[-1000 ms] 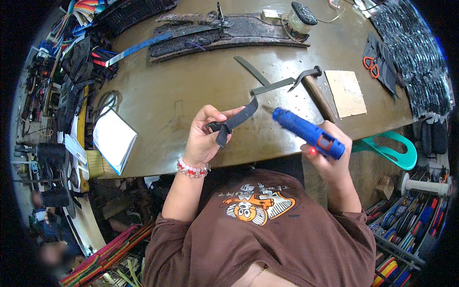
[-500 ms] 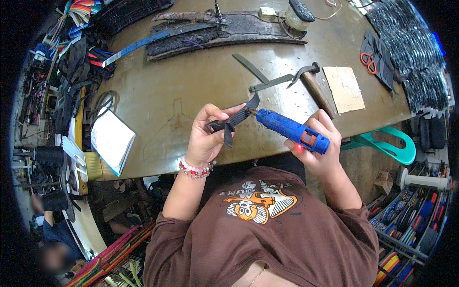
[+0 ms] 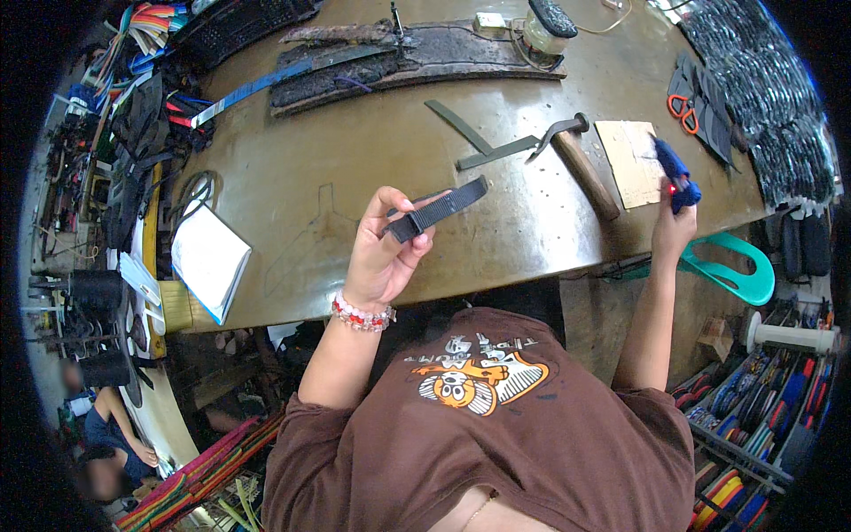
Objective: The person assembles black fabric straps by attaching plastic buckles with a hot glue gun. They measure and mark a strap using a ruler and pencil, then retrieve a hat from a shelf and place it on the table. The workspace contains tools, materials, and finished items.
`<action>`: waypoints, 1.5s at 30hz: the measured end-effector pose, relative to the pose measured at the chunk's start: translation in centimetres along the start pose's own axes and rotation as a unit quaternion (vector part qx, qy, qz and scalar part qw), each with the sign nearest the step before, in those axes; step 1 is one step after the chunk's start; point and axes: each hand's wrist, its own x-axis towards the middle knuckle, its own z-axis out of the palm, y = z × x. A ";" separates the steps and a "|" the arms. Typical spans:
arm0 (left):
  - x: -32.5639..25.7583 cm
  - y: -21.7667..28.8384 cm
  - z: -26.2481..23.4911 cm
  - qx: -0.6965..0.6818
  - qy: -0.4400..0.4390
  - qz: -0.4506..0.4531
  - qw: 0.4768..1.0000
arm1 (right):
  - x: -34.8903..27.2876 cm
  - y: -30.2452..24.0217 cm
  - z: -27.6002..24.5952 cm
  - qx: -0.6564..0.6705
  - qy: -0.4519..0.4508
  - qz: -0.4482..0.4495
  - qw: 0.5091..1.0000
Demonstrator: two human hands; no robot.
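Black webbing, a short strap (image 3: 450,207), is in my left hand (image 3: 381,253), above the near middle of a shiny brown table (image 3: 292,160). My left thumb and fingers pinch the strap near its buckle end; its other end sticks out to the right, curling slightly. A bracelet (image 3: 362,315) of red, pink and clear beads circles that wrist.

My right hand (image 3: 675,227) is well apart, out to the right near the table's edge. Its fingers are closed around the near end of a blue tool (image 3: 674,161), where a small red light glows. The tool points away from me, just beside the right edge of a tan card (image 3: 625,168); I cannot tell whether it touches the table.

Left of the card lies a hammer (image 3: 589,173) with a wooden handle, its curved claw next to two olive strips (image 3: 461,126) that meet at an angle. Beyond my right hand, orange-handled scissors (image 3: 682,113) rest by dark fabric pieces (image 3: 707,106).

On the far side are a long, scorched-looking board (image 3: 425,66) and a dark-lidded jar (image 3: 543,40). At the left, a white notebook (image 3: 211,255) sits near the edge. A teal stool (image 3: 758,273) shows below the table's right end.
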 end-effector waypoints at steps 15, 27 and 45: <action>0.0 -1.0 1.6 0.067 0.014 -0.091 0.993 | -11.7 -9.4 5.6 0.651 -0.446 0.406 0.462; -1.3 0.7 2.7 0.346 0.122 -0.071 0.927 | -10.3 -12.1 4.5 0.546 -0.494 0.277 0.617; -0.3 0.1 3.4 0.467 0.094 -0.058 0.877 | -10.6 -12.1 3.8 0.502 -0.484 0.260 0.667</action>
